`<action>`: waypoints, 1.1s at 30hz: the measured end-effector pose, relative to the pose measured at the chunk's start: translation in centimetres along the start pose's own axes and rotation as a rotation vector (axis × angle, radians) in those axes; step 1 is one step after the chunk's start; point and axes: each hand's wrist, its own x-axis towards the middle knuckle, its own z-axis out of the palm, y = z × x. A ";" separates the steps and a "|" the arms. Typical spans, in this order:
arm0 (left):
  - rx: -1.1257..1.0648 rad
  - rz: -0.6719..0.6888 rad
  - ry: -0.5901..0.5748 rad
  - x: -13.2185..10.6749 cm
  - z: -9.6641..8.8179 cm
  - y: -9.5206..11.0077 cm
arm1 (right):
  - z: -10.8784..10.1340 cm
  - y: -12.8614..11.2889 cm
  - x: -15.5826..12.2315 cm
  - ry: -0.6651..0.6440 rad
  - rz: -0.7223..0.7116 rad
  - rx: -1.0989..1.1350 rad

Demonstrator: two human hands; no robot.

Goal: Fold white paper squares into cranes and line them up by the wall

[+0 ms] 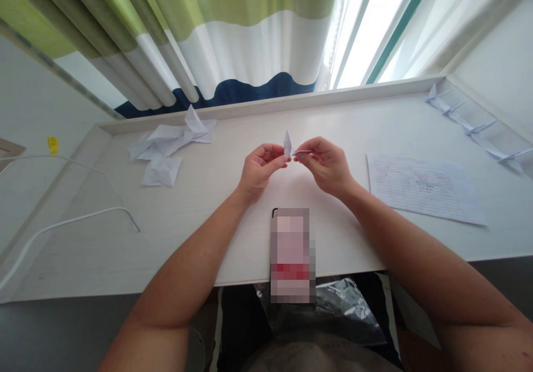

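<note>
Between my hands, above the middle of the white desk, is a small piece of folded white paper. One pointed flap stands up from it, and another narrow part reaches to the right. My left hand pinches the paper's left side between thumb and fingers. On the other side, the fingertips of my right hand are closed on the narrow right part. The finer folds are too small to make out. A phone with a blurred screen lies below my hands, over the desk's front edge.
Folded white papers lie in a loose heap at the left. Several folded paper shapes line the right side. A printed sheet rests right of my right arm. White cables cross the left end, and curtains hang behind the desk's raised edge.
</note>
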 end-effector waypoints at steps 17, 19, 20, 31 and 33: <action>0.067 0.087 -0.010 0.2 -0.3 -0.5 | -1.0 -1.1 0.0 -0.143 -0.199 -0.191; 0.071 0.089 0.001 0.2 -0.3 -0.5 | -1.1 -1.2 0.0 -0.166 -0.229 -0.237; 0.069 0.086 0.007 0.1 -0.3 -0.4 | -1.2 -1.2 0.0 -0.174 -0.236 -0.255; 0.013 -0.003 0.039 -0.1 0.2 -0.1 | -2.0 -1.1 0.2 -0.234 -0.348 -0.400; 0.008 -0.027 0.000 -0.1 0.2 -0.2 | -2.0 -1.0 0.2 -0.217 -0.369 -0.398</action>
